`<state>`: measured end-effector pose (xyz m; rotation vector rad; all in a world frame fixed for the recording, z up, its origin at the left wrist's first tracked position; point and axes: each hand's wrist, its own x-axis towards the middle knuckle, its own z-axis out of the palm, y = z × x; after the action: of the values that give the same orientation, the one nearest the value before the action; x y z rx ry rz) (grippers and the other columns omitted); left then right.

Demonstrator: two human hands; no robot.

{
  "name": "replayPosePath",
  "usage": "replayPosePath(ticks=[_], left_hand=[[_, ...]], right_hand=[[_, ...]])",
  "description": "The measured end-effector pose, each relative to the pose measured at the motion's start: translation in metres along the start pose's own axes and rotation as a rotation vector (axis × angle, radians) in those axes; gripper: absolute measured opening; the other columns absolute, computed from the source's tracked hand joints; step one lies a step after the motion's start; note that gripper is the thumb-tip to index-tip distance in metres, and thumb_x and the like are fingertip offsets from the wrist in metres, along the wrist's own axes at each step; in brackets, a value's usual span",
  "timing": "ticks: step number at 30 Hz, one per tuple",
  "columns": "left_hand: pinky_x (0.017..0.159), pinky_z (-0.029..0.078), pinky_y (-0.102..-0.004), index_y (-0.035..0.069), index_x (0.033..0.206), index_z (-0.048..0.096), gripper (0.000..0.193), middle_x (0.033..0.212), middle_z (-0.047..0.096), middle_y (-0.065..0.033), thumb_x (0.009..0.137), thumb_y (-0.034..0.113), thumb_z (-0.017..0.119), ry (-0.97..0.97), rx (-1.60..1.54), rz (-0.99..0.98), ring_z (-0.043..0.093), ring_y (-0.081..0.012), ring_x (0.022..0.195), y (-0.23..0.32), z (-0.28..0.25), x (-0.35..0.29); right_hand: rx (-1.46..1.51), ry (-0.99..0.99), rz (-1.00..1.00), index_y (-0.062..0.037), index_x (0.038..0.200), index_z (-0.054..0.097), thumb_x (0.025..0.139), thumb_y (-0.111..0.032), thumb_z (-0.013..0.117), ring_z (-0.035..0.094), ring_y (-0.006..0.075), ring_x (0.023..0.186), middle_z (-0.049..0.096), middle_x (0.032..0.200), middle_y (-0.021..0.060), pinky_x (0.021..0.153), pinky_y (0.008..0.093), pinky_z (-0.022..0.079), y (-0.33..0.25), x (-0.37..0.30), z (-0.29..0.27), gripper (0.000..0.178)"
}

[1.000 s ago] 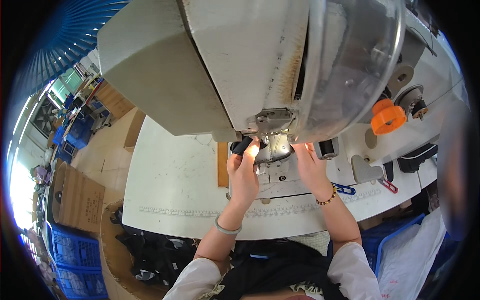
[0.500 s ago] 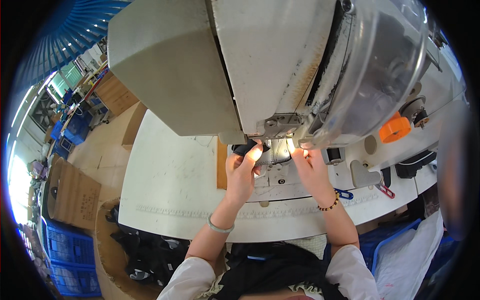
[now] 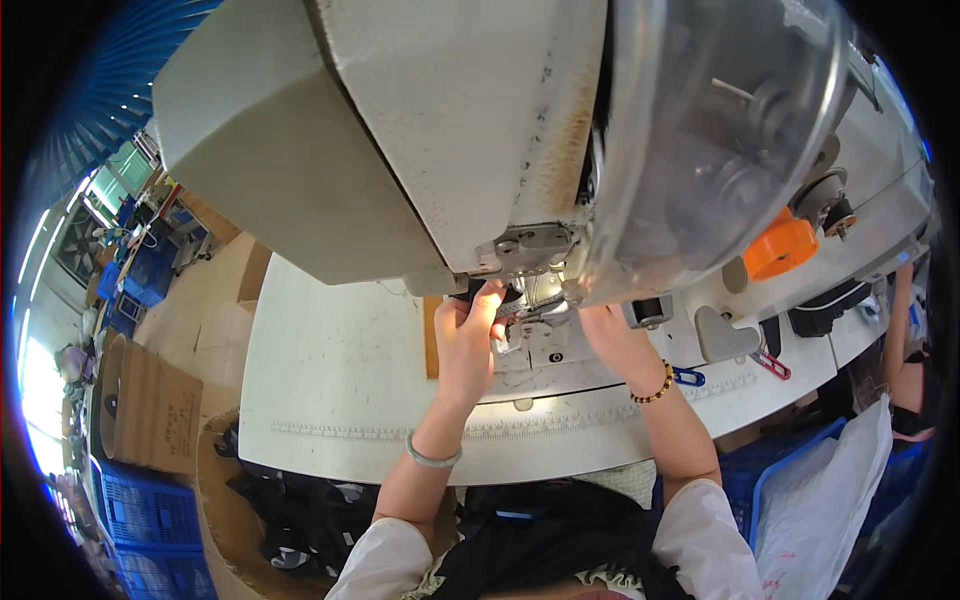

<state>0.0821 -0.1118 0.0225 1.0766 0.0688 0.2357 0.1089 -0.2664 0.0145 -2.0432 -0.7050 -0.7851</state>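
A large grey sewing machine (image 3: 460, 110) stands over the table, its lit needle area (image 3: 541, 290) just beyond my hands. My left hand (image 3: 468, 345), with a pale bangle at the wrist, pinches a small dark fabric piece (image 3: 511, 299) left of the needle area. Part of that piece is hidden by my fingers and the machine head. My right hand (image 3: 618, 340), with a beaded bracelet, reaches in right of the needle area. Its fingertips pass out of sight behind the clear plastic cover (image 3: 700, 150), so its grip does not show.
A blue-handled tool (image 3: 688, 376) and a red-handled one (image 3: 771, 366) lie right of my right hand. An orange knob (image 3: 782, 246) sits on the machine. Left of the table, a cardboard box (image 3: 222, 500) holds black pieces. Another person's arm (image 3: 899, 330) shows at far right.
The view has shifted, and the machine head looks larger and further left. My right fingertips have gone behind the cover. The dark piece no longer spans between my hands. Another person's arm has appeared.
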Motion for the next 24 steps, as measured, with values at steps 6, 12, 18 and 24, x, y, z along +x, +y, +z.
replayPosePath(ticks=[6, 12, 18, 24], left_hand=[[0.043, 0.032, -0.0187, -0.003, 0.079, 0.056, 0.021, 0.067, 0.054, -0.0047, 0.084, 0.017, 0.05, -0.09, 0.128, 0.021, 0.043, -0.0066, 0.049, 0.001, -0.003, 0.003], [0.041, 0.03, -0.0187, -0.003, 0.076, 0.056, 0.023, 0.062, 0.053, -0.0032, 0.085, 0.017, 0.049, -0.053, 0.22, 0.074, 0.041, -0.005, 0.047, 0.005, 0.002, -0.002], [0.051, 0.033, -0.0178, 0.001, 0.077, 0.051, 0.015, 0.069, 0.048, -0.0014, 0.085, 0.01, 0.043, -0.13, 0.269, -0.009, 0.04, -0.0057, 0.058, 0.009, -0.003, 0.003], [0.059, 0.04, -0.0248, 0.0, 0.081, 0.05, 0.014, 0.076, 0.052, -0.0045, 0.085, 0.012, 0.044, -0.2, 0.14, 0.019, 0.046, -0.0092, 0.065, 0.001, -0.008, 0.014]], right_hand=[[0.146, -0.07, 0.024, 0.0051, 0.083, 0.047, 0.074, -0.002, 0.047, 0.045, 0.0344, 0.074, 0.048, 0.078, 0.0185, 0.065, 0.0368, 0.036, -0.003, 0.008, -0.002, 0.011], [0.235, 0.068, 0.019, 0.004, 0.093, 0.048, 0.075, -0.001, 0.045, 0.046, 0.0325, 0.075, 0.049, 0.083, 0.0157, 0.066, 0.0374, 0.037, 0.007, 0.004, 0.011, 0.018], [0.008, 0.055, -0.037, 0.0032, 0.069, 0.045, 0.071, 0.0, 0.048, 0.042, 0.0324, 0.064, 0.045, 0.067, 0.0153, 0.059, 0.0375, 0.035, 0.003, 0.004, 0.004, 0.004], [-0.161, 0.084, -0.179, 0.0013, 0.056, 0.042, 0.061, -0.003, 0.053, 0.042, 0.0297, 0.058, 0.042, 0.056, 0.012, 0.054, 0.0373, 0.034, 0.011, 0.005, 0.013, 0.013]])
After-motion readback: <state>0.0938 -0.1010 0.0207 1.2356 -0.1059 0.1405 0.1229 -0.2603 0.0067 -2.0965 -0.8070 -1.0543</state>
